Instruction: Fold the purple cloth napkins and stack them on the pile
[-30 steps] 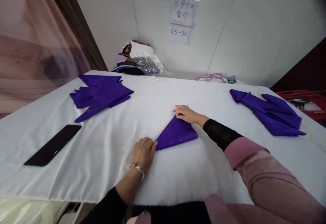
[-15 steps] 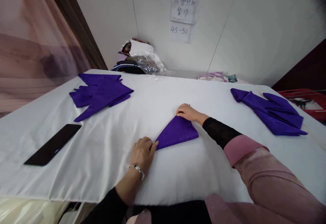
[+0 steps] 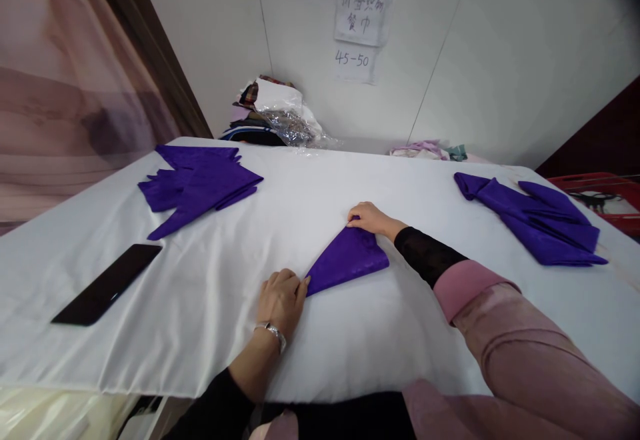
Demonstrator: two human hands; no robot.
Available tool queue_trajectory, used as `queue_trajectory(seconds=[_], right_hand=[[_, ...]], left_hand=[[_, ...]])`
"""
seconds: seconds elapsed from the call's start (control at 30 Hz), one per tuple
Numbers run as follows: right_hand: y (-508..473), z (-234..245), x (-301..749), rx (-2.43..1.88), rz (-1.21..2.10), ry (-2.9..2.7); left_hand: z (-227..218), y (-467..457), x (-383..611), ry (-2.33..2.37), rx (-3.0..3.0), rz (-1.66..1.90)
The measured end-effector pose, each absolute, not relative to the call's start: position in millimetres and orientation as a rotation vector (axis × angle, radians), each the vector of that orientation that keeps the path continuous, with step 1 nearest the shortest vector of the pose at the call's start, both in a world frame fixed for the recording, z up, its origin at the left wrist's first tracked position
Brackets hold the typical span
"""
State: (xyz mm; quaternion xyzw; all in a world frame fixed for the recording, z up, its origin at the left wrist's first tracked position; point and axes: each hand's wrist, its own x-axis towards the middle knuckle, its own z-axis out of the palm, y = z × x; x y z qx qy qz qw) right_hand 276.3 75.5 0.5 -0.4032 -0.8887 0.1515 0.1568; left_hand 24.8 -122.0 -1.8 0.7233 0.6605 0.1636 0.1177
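A purple cloth napkin [image 3: 347,259], folded into a narrow triangle, lies on the white-covered table in front of me. My left hand [image 3: 283,300], with a silver bracelet at the wrist, is closed at the triangle's pointed left corner, thumb resting on the fabric. At the far upper corner my right hand [image 3: 369,218] pinches the cloth between thumb and fingers. Part of that upper corner is hidden under the right hand.
Purple napkins lie in a heap [image 3: 200,183] at the back left and another heap [image 3: 535,217] at the right. A black flat slab [image 3: 107,287] rests at the left. Folded fabrics and clear plastic [image 3: 280,113] sit behind the table; a red basket [image 3: 610,197] stands beyond the right edge.
Both hands keep their hold on the napkin's corners. The view has shifted very slightly; otherwise hardly anything differs.
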Motion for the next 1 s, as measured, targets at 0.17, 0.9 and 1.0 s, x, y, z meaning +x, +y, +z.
queue_trajectory(seconds=[0.17, 0.9, 1.0], right_hand=[[82, -2, 282, -1.166, 0.365, -2.517], [-9, 10, 260, -0.867, 0.423, -2.635], [-22, 5, 259, -0.875, 0.622, -2.732]], left_hand=[[-5, -122, 24, 1.949, 2.153, 0.471], [-18, -89, 75, 1.582, 2.587, 0.119], [-16, -89, 75, 1.597, 2.574, 0.079]])
